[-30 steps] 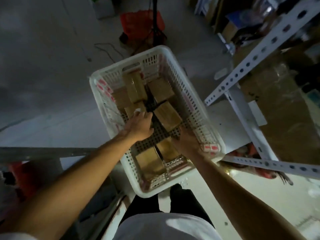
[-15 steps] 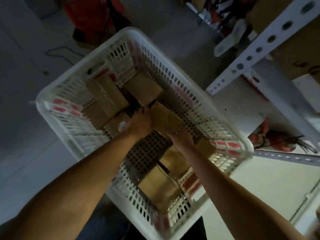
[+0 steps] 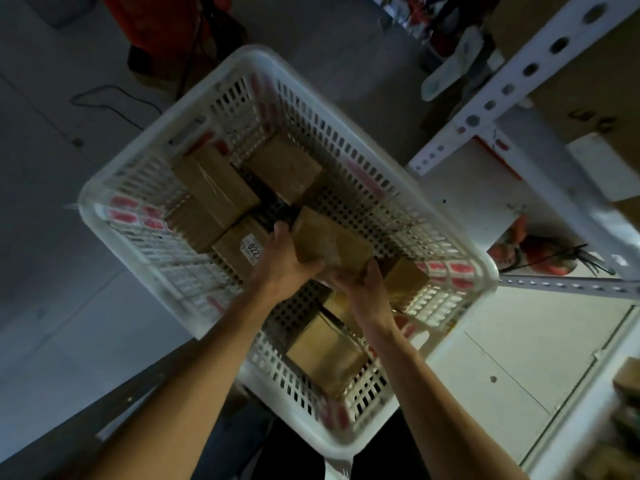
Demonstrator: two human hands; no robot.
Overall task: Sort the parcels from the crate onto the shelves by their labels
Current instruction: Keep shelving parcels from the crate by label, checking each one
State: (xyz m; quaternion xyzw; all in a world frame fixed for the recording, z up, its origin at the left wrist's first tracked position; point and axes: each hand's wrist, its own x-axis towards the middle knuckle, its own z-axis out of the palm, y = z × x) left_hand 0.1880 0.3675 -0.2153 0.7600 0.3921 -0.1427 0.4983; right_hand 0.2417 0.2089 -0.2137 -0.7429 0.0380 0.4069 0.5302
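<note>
A brown parcel is gripped by left hand and right hand mid-crate; it should be lifted level, label checked.

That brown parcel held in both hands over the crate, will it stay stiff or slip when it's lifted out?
The brown parcel looks like a boxy carton with sharp edges, so it probably stays stiff. The left hand and right hand grip it from opposite sides, suggesting a manageable weight. Its surface looks glossy, perhaps taped, so it may be somewhat slippery.
</note>
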